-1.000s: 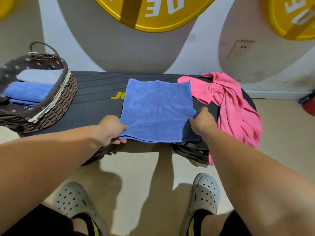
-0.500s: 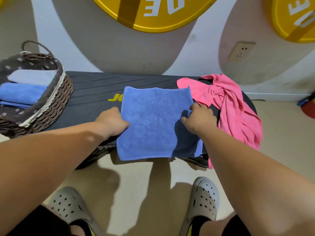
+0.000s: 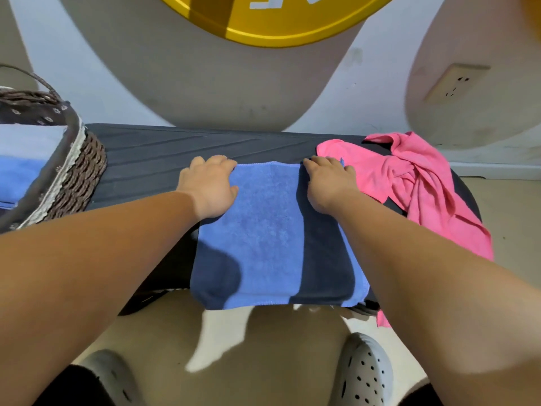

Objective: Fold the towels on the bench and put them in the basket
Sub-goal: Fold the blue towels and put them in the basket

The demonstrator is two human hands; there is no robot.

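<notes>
Pale wall with grey rounded shapes rises behind a dark bench (image 3: 164, 159), and a yellow disc (image 3: 272, 22) with white lettering hangs at the top, a wall socket (image 3: 455, 83) off to the right. On the bench lies one blue towel (image 3: 272, 230), folded into a rectangle, its near edge hanging just over the bench's front edge. The left hand (image 3: 209, 186) rests on the towel's far left corner and the right hand (image 3: 328, 183) on its far right corner; both lie palm down with fingers curled at the far edge, but whether they pinch the cloth or only press on it cannot be told. Just beside the right hand, touching the blue towel's right corner, one pink towel (image 3: 415, 189) lies crumpled and unfolded, draped over the bench's right end and hanging down past it. At the left end stands one woven basket (image 3: 79, 177) with a dotted fabric lining and a handle, partly cut off by the frame; inside it show a pale blue folded towel (image 3: 26, 139) and a brighter blue folded towel (image 3: 20, 177) nearer the camera. Both forearms cross the lower frame, casting shadows over the blue towel's near half. Below, on the beige floor, are two grey perforated clogs (image 3: 363, 373).
</notes>
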